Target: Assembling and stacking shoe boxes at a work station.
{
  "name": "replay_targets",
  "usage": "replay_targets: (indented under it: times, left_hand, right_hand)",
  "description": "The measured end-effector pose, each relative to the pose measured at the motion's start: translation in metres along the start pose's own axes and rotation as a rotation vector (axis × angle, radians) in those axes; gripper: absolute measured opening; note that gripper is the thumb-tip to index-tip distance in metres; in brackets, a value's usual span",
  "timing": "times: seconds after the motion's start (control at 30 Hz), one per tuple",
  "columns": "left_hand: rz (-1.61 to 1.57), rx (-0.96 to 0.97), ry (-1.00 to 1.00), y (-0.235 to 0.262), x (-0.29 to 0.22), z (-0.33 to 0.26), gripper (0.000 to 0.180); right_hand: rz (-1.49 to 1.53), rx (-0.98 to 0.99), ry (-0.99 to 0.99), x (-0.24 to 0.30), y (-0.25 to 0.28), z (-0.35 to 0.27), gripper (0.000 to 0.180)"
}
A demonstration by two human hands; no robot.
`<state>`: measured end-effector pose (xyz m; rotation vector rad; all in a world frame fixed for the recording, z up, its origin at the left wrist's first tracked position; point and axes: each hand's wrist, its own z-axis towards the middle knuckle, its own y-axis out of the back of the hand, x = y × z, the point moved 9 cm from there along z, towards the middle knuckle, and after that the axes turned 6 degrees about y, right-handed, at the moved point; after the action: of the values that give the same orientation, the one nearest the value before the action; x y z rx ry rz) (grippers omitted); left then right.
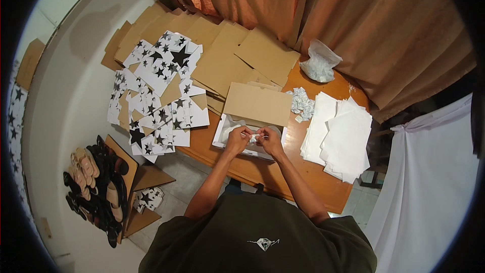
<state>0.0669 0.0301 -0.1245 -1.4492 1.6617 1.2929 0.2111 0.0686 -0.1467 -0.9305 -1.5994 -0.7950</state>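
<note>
In front of me an open shoe-type box (258, 104) stands on the wooden table, its brown lid raised on the far side and white tissue paper (231, 124) inside. Above its near part, my left hand (237, 139) and my right hand (271, 141) pinch a small white sachet (253, 138) between their fingertips. Both hands are closed on it and nearly meet. Right of the box lies a loose pile of similar small sachets (302, 105). Behind that pile a clear plastic bag (320, 61) holds more whitish contents.
Stacked white paper sheets (348, 139) cover the table's right side. Star-printed white cardboard pieces (161, 111) heap up at the left, beside flat brown cardboard (217, 63). Several shoes (96, 182) lie piled on cardboard at lower left. Brown curtains (353, 15) hang behind the table (323, 192).
</note>
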Motion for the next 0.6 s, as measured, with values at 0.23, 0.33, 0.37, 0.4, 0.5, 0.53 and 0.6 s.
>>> replay_targets:
  times: [0.23,0.33,0.37,0.4,0.5,0.53,0.6]
  left_hand:
    - [0.157,0.193,-0.192,0.025,0.023,0.013,0.031]
    - [0.121,0.295,-0.185,0.025,0.027,0.021,0.038]
    - [0.098,0.309,-0.155,0.024,0.028,0.021,0.038]
    - [0.077,0.325,-0.071,0.023,0.033,0.024,0.040]
    - [0.078,0.327,-0.145,0.023,0.017,0.028,0.042]
    - [0.074,0.337,-0.138,0.022,0.014,0.031,0.042]
    - [0.081,0.334,-0.153,0.021,0.002,0.037,0.043]
  right_hand:
    - [-0.352,-0.161,-0.037,-0.007,-0.018,-0.004,0.032]
    - [-0.367,-0.201,0.004,-0.001,-0.016,-0.005,0.033]
    - [-0.367,-0.220,-0.001,-0.002,-0.014,-0.007,0.033]
    - [-0.349,-0.229,0.001,-0.001,-0.013,-0.007,0.033]
    - [-0.317,-0.265,0.008,0.004,-0.010,-0.006,0.033]
    - [-0.303,-0.279,0.015,0.007,-0.008,-0.005,0.032]
    - [-0.316,-0.288,0.029,0.014,-0.003,0.000,0.032]
